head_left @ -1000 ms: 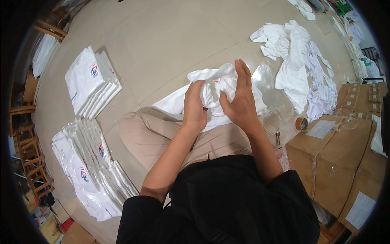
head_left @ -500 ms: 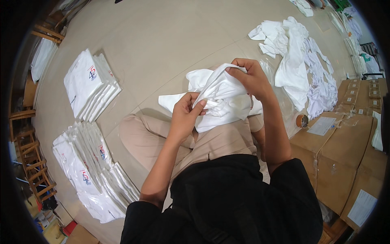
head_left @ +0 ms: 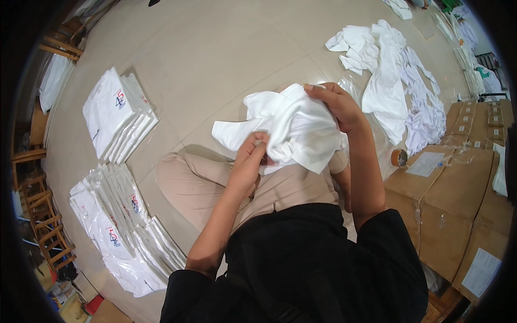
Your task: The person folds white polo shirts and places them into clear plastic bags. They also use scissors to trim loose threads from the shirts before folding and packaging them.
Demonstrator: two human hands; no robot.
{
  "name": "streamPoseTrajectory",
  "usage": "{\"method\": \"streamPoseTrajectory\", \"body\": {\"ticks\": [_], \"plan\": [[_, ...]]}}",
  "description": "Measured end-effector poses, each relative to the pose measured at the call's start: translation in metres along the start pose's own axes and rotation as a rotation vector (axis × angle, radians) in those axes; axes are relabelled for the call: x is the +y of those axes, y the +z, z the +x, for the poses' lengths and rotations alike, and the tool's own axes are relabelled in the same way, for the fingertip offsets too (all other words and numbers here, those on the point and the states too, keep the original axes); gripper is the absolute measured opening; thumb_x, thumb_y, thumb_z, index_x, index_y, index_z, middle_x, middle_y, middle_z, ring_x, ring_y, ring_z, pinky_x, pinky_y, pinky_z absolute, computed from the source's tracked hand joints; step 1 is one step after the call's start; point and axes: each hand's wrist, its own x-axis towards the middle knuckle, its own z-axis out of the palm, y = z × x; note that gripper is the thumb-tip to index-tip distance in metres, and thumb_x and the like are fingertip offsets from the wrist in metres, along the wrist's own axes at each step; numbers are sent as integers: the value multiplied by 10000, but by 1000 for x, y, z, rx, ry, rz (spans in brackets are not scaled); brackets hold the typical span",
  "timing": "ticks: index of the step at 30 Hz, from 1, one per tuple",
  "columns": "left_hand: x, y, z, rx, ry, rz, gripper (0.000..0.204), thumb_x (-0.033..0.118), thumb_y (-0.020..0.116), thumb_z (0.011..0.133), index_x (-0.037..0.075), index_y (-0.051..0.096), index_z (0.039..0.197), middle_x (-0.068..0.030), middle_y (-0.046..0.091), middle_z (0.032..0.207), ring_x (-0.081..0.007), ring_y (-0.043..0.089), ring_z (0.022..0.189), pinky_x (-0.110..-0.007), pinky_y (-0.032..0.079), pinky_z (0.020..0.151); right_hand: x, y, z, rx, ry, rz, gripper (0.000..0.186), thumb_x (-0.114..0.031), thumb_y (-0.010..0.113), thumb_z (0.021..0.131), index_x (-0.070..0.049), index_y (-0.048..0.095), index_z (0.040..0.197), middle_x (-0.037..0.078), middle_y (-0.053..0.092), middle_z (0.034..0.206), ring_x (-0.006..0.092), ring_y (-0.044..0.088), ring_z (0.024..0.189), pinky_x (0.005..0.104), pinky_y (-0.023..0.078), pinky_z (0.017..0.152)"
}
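Over my crossed legs hangs a rumpled white shirt point(head_left: 299, 126), with one sleeve-like flap spread to the left. My right hand point(head_left: 340, 106) pinches its upper right edge between thumb and fingers and holds that part raised. Lower on the left side, my left hand point(head_left: 252, 156) has its fingers closed on a fold of the same cloth, its fingertips partly hidden by the fabric. Loose folds sag between both hands toward my lap.
Folded white shirts in clear bags lie left in a far stack point(head_left: 110, 116) and a near stack point(head_left: 107, 231). Loose white garments point(head_left: 385, 81) are heaped at the far right. Cardboard boxes point(head_left: 452, 188) stand at my right, a tape roll point(head_left: 399, 158) beside them. Wooden racks point(head_left: 48, 215) line the left.
The stretched edge between my hands has slackened, and the cloth now drapes with a corner hanging down toward my lap. My left hand has moved slightly down and nearer to me.
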Motion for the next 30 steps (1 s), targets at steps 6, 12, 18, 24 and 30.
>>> {"method": "streamPoseTrajectory", "body": {"ticks": [6,12,18,24,30], "plan": [[60,24,8,-26,658,761,501,236,628,1110,17,515,1546,-212,657,1422,-303,617,1330,-381,454,1127,-4,22,-8,-178,-150,-323,501,-477,784,1013,18,801,1090,25,744,806,87,661,687,264,524,622],[82,32,10,94,680,783,368,30,633,1068,108,652,1427,-184,779,1170,-291,774,925,-373,596,845,-7,25,-21,-78,-336,-442,467,-382,842,970,50,775,1136,75,772,980,147,701,862,321,551,767],[75,12,7,360,649,746,220,24,628,1076,32,711,1280,-140,789,1094,-180,740,938,-309,571,847,29,6,-30,222,-294,-832,315,-253,759,1066,44,749,1169,12,748,1036,64,612,917,292,527,824],[68,13,19,244,797,970,304,86,706,1031,19,699,1328,-135,762,1220,-230,713,1103,-353,541,1001,25,22,-43,23,-251,-116,366,-259,658,1120,49,745,1299,38,777,1129,88,669,1004,287,534,876],[99,17,30,-255,669,683,332,110,718,1013,20,702,1332,-154,746,1200,-287,703,1121,-381,534,1013,32,32,-35,32,-304,85,343,-239,670,1115,35,739,1309,34,780,1122,87,684,1007,275,542,886]]}}
